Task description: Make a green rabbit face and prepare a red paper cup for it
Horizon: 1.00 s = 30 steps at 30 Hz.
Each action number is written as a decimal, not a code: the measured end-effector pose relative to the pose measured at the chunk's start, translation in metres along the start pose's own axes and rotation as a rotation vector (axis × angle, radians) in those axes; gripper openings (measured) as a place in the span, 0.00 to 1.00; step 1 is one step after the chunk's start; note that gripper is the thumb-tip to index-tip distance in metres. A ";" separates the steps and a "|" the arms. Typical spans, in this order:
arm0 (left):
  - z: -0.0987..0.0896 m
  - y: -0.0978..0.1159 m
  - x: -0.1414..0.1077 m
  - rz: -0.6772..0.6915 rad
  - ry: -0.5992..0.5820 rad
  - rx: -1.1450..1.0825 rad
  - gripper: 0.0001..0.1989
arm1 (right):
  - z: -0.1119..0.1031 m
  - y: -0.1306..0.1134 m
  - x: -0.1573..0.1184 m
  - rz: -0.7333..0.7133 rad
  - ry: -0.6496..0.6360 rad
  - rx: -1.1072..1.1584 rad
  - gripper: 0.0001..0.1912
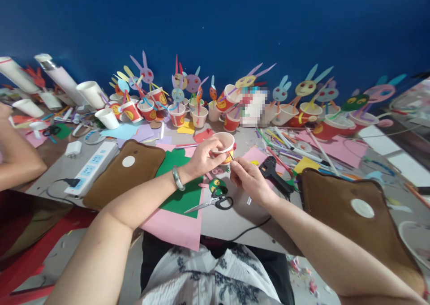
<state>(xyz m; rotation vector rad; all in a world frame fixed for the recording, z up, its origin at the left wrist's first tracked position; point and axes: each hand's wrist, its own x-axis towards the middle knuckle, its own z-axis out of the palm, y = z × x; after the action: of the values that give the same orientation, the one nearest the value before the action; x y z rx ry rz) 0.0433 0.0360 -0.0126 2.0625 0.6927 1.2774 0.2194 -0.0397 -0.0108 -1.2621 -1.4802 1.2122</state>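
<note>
My left hand (pixel 208 156) grips a red and white paper cup (pixel 224 141) from its left side, the thumb near its front and the cup's open rim facing up. Just right of the cup, the fingers of my right hand (pixel 247 177) are pinched round a thin dark item whose tip is at the cup's wall; it is too small to name. Below my hands lie black-handled scissors (pixel 223 202) and a green paper face (pixel 217 186), on and beside a green sheet (pixel 178 161). A black glue gun (pixel 277 177) rests right of my right hand.
Cups with paper rabbit faces (pixel 177 112) line the blue wall. A brown pad (pixel 124 173) and a power strip (pixel 92 168) lie left; another brown pad (pixel 339 197) lies right. Pipe cleaners and straws are scattered behind the glue gun. Another person's arm (pixel 20 155) is at the left edge.
</note>
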 end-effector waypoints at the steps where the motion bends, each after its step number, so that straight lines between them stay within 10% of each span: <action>1: 0.000 0.000 0.000 -0.018 -0.005 -0.016 0.04 | 0.000 0.000 0.000 0.000 0.000 -0.011 0.27; 30: -0.003 0.002 -0.002 0.044 -0.107 0.302 0.18 | -0.014 -0.007 -0.001 -0.115 0.170 -1.276 0.22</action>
<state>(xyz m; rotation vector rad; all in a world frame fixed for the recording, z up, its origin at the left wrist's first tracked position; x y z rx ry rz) 0.0396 0.0337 -0.0110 2.3808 0.8377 1.1312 0.2316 -0.0390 -0.0013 -1.9245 -2.2145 -0.0797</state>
